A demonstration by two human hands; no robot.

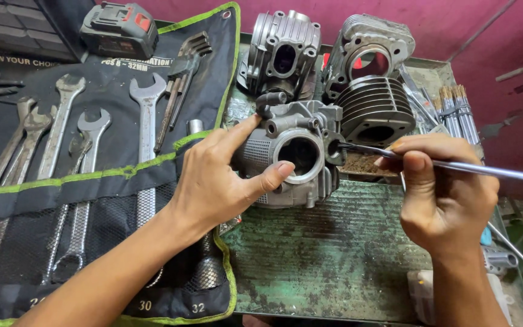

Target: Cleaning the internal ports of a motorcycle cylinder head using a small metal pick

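Note:
My left hand grips a grey metal cylinder head that rests on a worn green bench. Its index finger lies along the top of the part and its thumb presses near the round bore. My right hand pinches a thin metal rod-like tool. The tool's tip touches the right side of the cylinder head, beside the bore.
A black tool roll with green trim holds several spanners on the left. A dark battery pack lies at its top. Another cylinder head, two finned cylinders and a bundle of small brushes stand behind.

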